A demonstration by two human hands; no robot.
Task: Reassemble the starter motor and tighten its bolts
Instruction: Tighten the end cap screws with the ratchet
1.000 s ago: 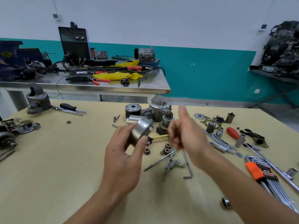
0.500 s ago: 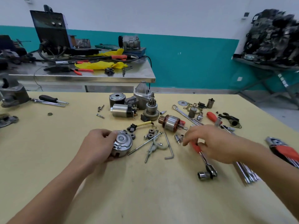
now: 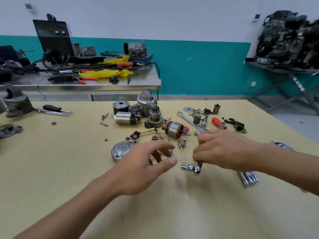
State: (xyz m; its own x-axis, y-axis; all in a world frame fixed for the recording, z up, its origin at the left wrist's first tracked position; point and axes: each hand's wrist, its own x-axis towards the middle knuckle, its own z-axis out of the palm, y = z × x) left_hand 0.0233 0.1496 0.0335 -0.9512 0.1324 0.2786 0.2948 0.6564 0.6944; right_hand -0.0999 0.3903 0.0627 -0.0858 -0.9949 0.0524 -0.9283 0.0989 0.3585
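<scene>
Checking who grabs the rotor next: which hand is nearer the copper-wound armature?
Right. The right hand is just below-right of the armature; the left hand sits farther below.

The one camera sat on the person's head. It looked forward and down, close over the table (image 3: pixel 51 169) toward the far wall (image 3: pixel 172 18).

both forearms bare to the frame edge, no sleeves; left hand (image 3: pixel 146 167) and right hand (image 3: pixel 222 150) ungloved, ringless.
</scene>
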